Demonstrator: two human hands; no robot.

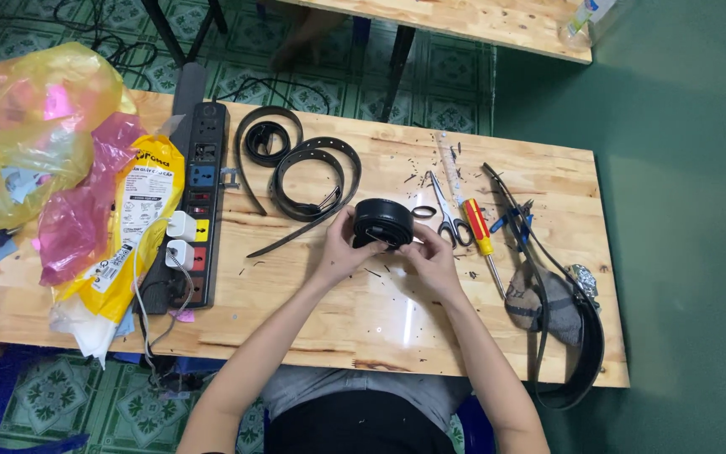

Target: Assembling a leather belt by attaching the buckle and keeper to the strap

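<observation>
- The rolled belt (382, 222) sits at the middle of the table (380, 319), held just above the wood between both hands.
- It looks like a tight coil of black strap: light, springy rather than limp, and likely to unwind the moment the grip slackens. The smooth face may be a little slippery.
- Best hold, by the look of it, is across the coil's outer wall, pinning the loose end down so the turns stay stacked.
- Left hand (339, 250) cups the coil from the left side, fingers (348, 225) curled round its edge, thumb pressing in: a closed grasp on the roll.
- Right hand (432, 256) comes in from the right, fingers (418, 244) pinched at the lower right rim where a pale bit shows; whether that is a tag or the strap's end cannot be told.
- Both hands are gripping, neither slack nor spread wide; the fingers are bent only as far as the roll's width.
- Behind the coil, loose belts (300, 168) lie sprawled in open loops, showing how floppy the strap turns once uncoiled.
- Just right of the hands lie scissors (445, 214) and a screwdriver (482, 240) with a red and yellow handle, close but untouched.
- Further right another belt (569, 336) hangs over the table's edge across a grey cloth (548, 303).
- On the left a power strip (195, 202) and plastic bags (52, 151) stay well apart from the work.
</observation>
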